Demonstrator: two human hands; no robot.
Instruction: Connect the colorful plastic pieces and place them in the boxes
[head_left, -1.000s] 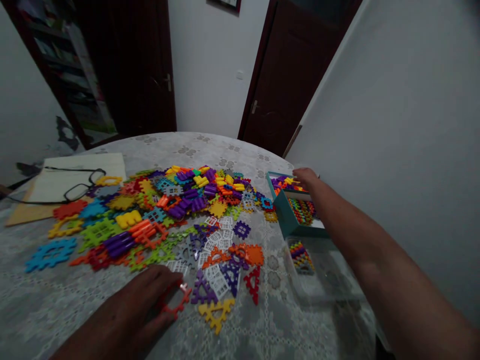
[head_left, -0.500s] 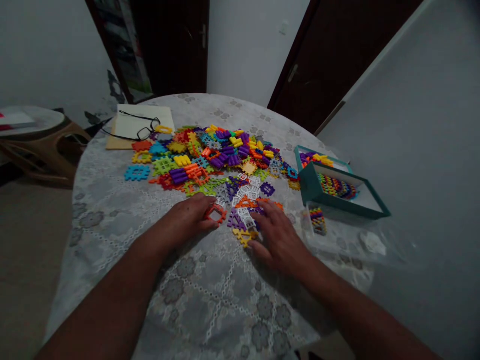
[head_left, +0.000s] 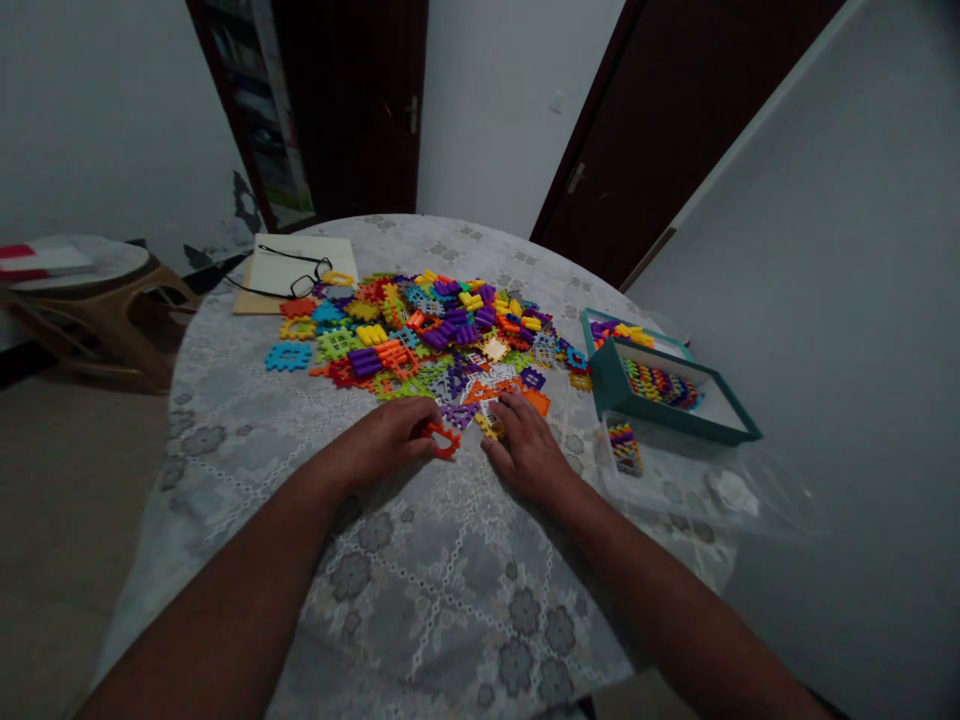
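Observation:
My left hand is closed, thumb and fingers pinching an orange-red building piece with a toothed edge and a hollow centre. Across from it, my right hand lies over loose flat pieces, its thumb apart from the fingers. Under those fingers a yellow piece is partly covered. An orange piece shows by the knuckles. Between the hands lies a purple piece, with white window-like pieces just beyond. Behind them spreads a large heap of coloured interlocking pieces.
On the right stand a green box with rows of pieces and a clear plastic container. Black glasses rest on paper at the far left. A patterned cloth covers the round table.
My right hand has moved away from me and inward, and the loose pieces under it are bunched closer to the heap. My left hand keeps the orange-red piece, now tilted. The view has shifted slightly.

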